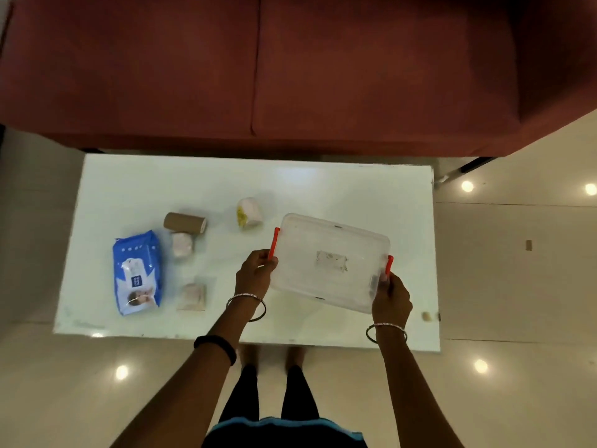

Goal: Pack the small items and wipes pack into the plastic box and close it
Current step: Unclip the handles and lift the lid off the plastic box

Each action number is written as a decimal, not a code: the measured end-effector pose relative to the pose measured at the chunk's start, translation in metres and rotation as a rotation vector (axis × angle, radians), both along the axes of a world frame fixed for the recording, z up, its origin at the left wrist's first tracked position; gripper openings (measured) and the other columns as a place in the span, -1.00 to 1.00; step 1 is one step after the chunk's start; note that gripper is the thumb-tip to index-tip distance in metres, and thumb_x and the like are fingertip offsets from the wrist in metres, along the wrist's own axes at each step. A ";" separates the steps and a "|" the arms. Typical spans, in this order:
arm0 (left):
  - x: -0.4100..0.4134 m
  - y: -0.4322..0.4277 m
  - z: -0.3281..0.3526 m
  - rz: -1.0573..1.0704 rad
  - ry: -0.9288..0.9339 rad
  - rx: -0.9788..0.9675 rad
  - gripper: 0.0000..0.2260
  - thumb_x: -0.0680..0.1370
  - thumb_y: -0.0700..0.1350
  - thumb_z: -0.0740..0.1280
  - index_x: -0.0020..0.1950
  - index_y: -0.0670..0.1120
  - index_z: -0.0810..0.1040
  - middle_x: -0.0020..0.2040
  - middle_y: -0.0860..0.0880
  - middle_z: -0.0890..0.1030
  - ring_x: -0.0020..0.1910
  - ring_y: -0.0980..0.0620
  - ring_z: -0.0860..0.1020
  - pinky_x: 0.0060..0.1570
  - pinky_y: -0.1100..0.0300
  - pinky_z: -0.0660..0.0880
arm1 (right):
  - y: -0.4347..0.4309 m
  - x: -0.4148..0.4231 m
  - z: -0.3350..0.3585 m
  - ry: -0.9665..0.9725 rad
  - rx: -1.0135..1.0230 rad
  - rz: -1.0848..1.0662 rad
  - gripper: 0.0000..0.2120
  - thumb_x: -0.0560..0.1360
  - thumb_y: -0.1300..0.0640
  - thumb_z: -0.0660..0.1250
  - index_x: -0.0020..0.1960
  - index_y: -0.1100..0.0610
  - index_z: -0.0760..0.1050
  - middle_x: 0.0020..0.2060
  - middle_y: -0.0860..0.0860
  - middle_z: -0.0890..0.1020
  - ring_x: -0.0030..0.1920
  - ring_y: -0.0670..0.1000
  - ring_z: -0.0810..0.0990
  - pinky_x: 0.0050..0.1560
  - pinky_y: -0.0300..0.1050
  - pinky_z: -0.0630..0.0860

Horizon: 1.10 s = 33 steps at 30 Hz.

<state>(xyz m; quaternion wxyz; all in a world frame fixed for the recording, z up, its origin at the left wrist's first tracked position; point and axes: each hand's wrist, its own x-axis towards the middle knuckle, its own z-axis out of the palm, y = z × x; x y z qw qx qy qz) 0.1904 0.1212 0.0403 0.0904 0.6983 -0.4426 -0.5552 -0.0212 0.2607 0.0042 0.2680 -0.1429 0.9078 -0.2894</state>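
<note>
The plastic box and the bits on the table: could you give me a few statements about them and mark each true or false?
1. Both hands hold the plastic box: left hand, right hand. True.
2. The wipes pack lies inside the box. False: it lies on the table, left of the box.
3. The box's clips are orange-red. True.
4. The brown roll stands upright. False: it lies on its side.
</note>
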 end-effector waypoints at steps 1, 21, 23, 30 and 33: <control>0.015 0.005 0.000 0.012 -0.006 -0.005 -0.83 0.47 -0.03 0.35 0.06 0.02 0.57 0.03 -0.06 0.65 0.07 -0.12 0.59 0.13 -0.17 0.51 | 0.004 0.012 0.000 -0.004 0.006 0.017 -0.70 0.64 0.09 0.12 0.11 0.20 0.57 -0.12 0.16 0.68 -0.10 0.20 0.60 -0.16 -0.13 0.34; 0.168 0.004 -0.067 -0.010 -0.174 -0.160 -0.77 0.52 0.02 0.32 0.08 -0.10 0.57 -0.06 -0.10 0.69 -0.11 -0.11 0.63 -0.02 0.03 0.55 | -0.026 0.150 -0.058 -0.001 0.028 0.117 -0.70 0.64 0.11 0.11 0.19 0.17 0.56 -0.05 0.18 0.69 -0.06 0.24 0.61 -0.10 -0.08 0.46; 0.172 -0.001 -0.073 -0.018 -0.172 -0.182 -0.76 0.53 0.02 0.31 0.08 -0.10 0.56 -0.06 -0.10 0.69 -0.12 -0.12 0.63 -0.04 0.03 0.57 | -0.032 0.153 -0.062 0.010 0.013 0.113 -0.70 0.64 0.10 0.11 0.18 0.17 0.56 -0.06 0.17 0.69 -0.07 0.23 0.61 -0.10 -0.08 0.46; 0.183 -0.013 -0.090 -0.037 -0.187 -0.234 -0.74 0.55 0.04 0.28 0.09 -0.10 0.55 -0.04 -0.13 0.70 -0.14 -0.09 0.64 -0.09 0.11 0.57 | -0.051 0.161 -0.074 0.044 -0.018 0.140 -0.69 0.65 0.10 0.11 0.21 0.17 0.56 -0.05 0.16 0.69 -0.07 0.20 0.62 -0.10 -0.10 0.46; 0.184 -0.020 -0.096 -0.064 -0.198 -0.288 -0.73 0.55 0.08 0.26 0.10 -0.08 0.54 -0.11 -0.12 0.70 -0.25 0.02 0.59 -0.29 0.33 0.43 | -0.059 0.161 -0.076 0.088 -0.023 0.152 -0.69 0.65 0.11 0.10 0.20 0.19 0.56 -0.04 0.17 0.69 -0.07 0.21 0.62 -0.13 -0.13 0.42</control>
